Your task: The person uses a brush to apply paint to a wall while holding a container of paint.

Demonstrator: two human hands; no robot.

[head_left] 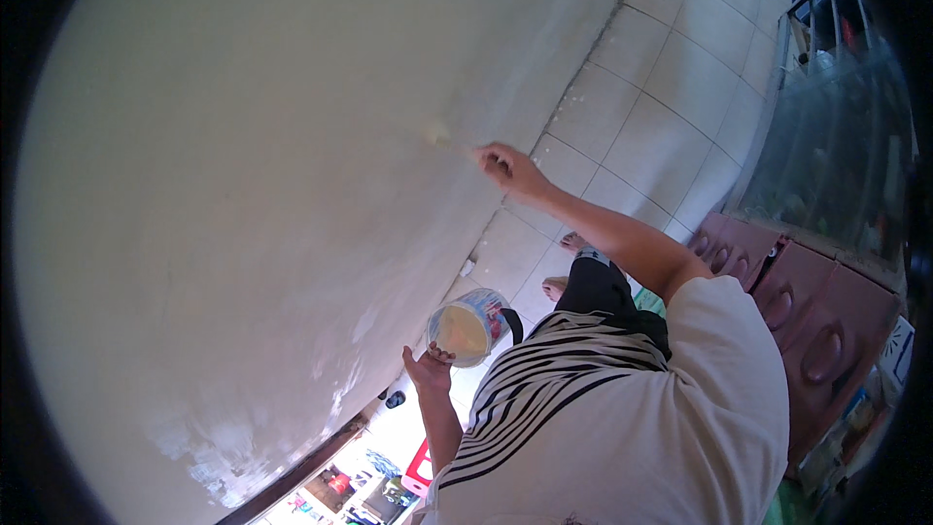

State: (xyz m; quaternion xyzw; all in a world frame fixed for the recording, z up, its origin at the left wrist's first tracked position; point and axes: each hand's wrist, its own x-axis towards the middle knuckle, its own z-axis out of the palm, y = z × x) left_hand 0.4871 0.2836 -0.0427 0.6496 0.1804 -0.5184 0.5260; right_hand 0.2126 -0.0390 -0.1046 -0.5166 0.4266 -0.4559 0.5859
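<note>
Nearest, the left hand [429, 367] has its fingers clamped on a paint bucket [469, 327] of pale yellow paint, just off the cream wall [243, 185]. Farther along the wall, the right hand [507, 168] pinches a paintbrush [442, 138] against it. White floor tiles [671, 87] and maroon crates [826, 321] lie beyond.

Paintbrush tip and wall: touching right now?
Touching. The head view shows the paintbrush, held in the right hand, with its bristles pressed flat against the wall.
</note>
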